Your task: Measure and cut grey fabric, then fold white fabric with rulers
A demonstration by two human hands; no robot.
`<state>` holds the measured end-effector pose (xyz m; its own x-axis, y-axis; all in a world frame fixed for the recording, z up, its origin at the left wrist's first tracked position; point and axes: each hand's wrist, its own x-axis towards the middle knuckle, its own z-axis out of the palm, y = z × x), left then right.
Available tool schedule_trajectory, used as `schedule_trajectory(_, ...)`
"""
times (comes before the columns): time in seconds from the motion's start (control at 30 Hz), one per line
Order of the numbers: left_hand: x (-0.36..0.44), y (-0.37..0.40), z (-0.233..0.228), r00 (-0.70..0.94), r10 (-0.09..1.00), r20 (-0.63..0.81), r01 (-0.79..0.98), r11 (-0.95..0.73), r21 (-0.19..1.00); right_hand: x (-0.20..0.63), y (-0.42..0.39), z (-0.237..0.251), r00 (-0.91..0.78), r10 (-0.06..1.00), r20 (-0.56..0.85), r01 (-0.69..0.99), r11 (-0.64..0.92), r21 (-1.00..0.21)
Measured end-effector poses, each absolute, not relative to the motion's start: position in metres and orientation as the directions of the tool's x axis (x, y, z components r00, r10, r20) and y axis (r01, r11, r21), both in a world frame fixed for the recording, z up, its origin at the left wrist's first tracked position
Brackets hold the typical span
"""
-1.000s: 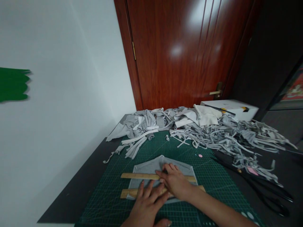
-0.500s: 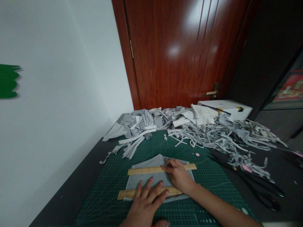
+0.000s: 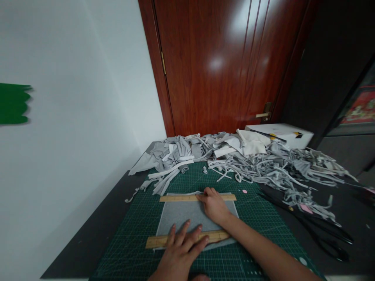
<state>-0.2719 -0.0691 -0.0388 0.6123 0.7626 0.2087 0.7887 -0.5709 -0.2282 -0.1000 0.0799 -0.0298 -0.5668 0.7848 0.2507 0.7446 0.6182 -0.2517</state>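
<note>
A piece of grey fabric (image 3: 181,216) lies flat on a green cutting mat (image 3: 131,242). Two wooden rulers cross it. My left hand (image 3: 178,249) presses on the near ruler (image 3: 154,242) with its fingers spread. At the fabric's far edge, my right hand (image 3: 214,205) pinches the far ruler (image 3: 172,198), thumb and fingers closed on it. The right forearm passes over the fabric's right side and hides the near ruler's right end.
Heaps of grey fabric strips (image 3: 249,164) cover the back of the dark table (image 3: 88,234). Black scissors (image 3: 316,230) lie to the right. A white box (image 3: 288,134) stands at the back right, before a wooden door (image 3: 205,70). A pink round piece (image 3: 244,191) rests on the mat.
My right hand has moved the far ruler away from me to the fabric's far edge, and the bunched fabric there now lies flatter. My left hand stays on the near ruler.
</note>
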Motion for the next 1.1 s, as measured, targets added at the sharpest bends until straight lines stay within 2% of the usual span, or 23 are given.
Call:
schedule_trajectory(0.23,-0.273,-0.069,-0.036,0.604,0.785,0.139,0.797,-0.594,-0.109,-0.105,0.080,-0.025,-0.537,0.807,0.244,0.778,0.586,-0.227)
schedule_trajectory(0.43,-0.278,-0.066,-0.054,0.597,0.790,0.137,0.802,-0.593,-0.078,-0.110,0.083,-0.023,-0.519,0.824,0.227,0.801,0.561,-0.207)
schedule_trajectory(0.57,-0.277,-0.067,-0.052,0.579,0.815,0.026,0.815,-0.579,-0.006,-0.110,0.086,-0.022,-0.519,0.824,0.226,0.803,0.561,-0.202)
schedule_trajectory(0.67,-0.275,-0.068,-0.048,0.561,0.827,-0.014,0.828,-0.561,0.005,-0.108,0.087,-0.022,-0.526,0.820,0.226,0.801,0.567,-0.194)
schedule_trajectory(0.8,-0.277,-0.070,-0.038,0.592,0.804,0.046,0.805,-0.593,-0.004,-0.111,0.080,-0.023,-0.553,0.806,0.210,0.792,0.587,-0.168)
schedule_trajectory(0.93,-0.279,-0.063,-0.015,0.586,0.808,0.057,0.799,-0.588,0.121,-0.118,0.069,-0.028,-0.558,0.807,0.192,0.799,0.586,-0.139)
schedule_trajectory(1.03,-0.281,-0.038,-0.005,0.447,0.886,0.126,0.865,-0.463,0.192,-0.123,0.063,-0.032,-0.537,0.821,0.194,0.816,0.564,-0.128)
schedule_trajectory(1.1,-0.284,-0.016,-0.010,0.332,0.924,0.188,0.922,-0.360,0.144,-0.124,0.060,-0.034,-0.529,0.825,0.197,0.821,0.557,-0.128)
